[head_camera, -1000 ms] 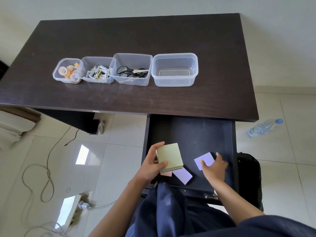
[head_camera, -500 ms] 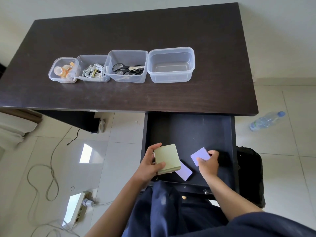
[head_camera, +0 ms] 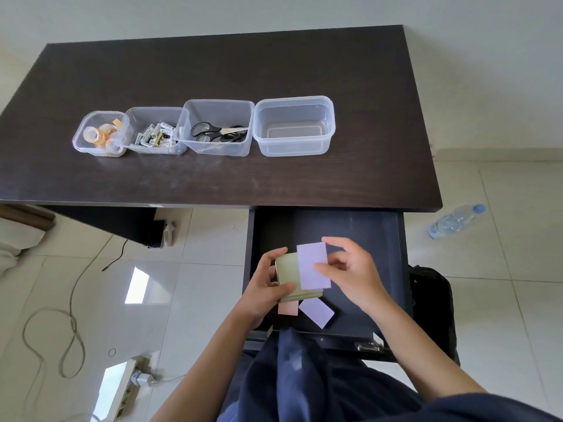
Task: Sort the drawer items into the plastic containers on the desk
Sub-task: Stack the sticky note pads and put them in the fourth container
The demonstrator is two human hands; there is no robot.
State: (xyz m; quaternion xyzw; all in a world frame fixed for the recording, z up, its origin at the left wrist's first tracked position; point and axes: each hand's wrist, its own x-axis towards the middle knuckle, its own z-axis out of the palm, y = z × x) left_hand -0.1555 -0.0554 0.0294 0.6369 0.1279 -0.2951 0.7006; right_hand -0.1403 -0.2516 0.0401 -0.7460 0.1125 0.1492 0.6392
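Over the open dark drawer, my left hand grips a green sticky-note pad. My right hand holds a purple pad and lays it flat on top of the green one. Below them in the drawer lie another purple pad and a pink pad, partly hidden by my left hand. On the desk stand several clear containers in a row: tape rolls, batteries, scissors, and an empty one at the right.
A water bottle lies on the tiled floor to the right of the desk. A black bag sits beside the drawer. A cable and a power strip lie on the floor at the left.
My right hand picked the purple pad up off the drawer floor and carried it left onto the green pad. My left hand kept hold of the green pad and lifted it slightly.
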